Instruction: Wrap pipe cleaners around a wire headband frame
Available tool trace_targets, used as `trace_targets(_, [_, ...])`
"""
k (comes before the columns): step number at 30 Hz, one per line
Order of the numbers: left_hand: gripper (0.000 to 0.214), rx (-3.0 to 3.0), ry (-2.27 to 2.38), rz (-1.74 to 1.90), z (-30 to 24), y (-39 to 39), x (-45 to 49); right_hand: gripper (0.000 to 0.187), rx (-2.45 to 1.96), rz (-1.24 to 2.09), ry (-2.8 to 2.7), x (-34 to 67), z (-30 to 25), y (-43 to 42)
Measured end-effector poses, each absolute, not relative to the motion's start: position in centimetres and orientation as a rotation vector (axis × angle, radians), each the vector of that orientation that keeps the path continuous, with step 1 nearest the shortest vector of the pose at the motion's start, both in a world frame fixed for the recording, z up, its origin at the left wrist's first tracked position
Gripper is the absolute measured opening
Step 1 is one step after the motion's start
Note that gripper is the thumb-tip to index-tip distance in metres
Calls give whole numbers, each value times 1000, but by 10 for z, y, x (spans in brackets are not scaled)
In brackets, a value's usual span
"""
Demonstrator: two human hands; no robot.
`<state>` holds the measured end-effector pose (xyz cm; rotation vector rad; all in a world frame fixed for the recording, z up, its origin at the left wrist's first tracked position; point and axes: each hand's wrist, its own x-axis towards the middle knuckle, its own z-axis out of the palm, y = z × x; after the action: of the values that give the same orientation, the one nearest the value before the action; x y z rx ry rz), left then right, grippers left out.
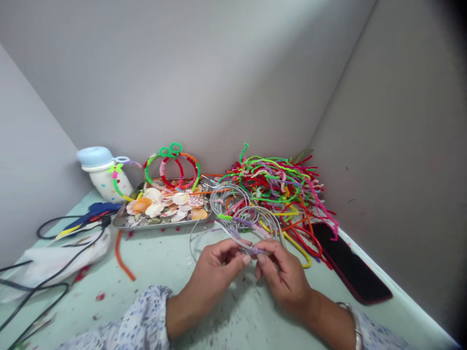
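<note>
Two hands meet over a pale green table (153,253), both pinching a thin band (239,241) partly wound with purple pipe cleaner. The left hand (219,265) grips it between thumb and curled fingers; the right hand (280,272) closes thumb and forefinger on its purple end, where the fingertips of the two hands nearly touch. The band sits near centre, just in front of a loose heap of bare silver bands (241,209). Beyond those, a tangle of bright pipe cleaners (277,182) fills the far right corner. A phone (350,267) lies face down at right. Far left of centre, a tray (120,222) holds shells (164,204), with wrapped hoops (171,165) leaning behind it and a blue-lidded jar (102,172) beside it. One orange pipe cleaner (122,255) lies near the tray; black cables (54,253) trail at left.
</note>
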<state>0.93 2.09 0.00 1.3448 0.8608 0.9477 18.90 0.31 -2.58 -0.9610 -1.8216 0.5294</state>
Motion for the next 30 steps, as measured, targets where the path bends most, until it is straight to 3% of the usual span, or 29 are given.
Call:
trace_targets(12, [22, 1365, 970, 945, 2, 23, 8, 15, -988, 320, -1909, 186, -31, 2])
trace_targets(30, [28, 1278, 962, 863, 5, 21, 7, 31, -872, -162, -2097, 191, -27, 6])
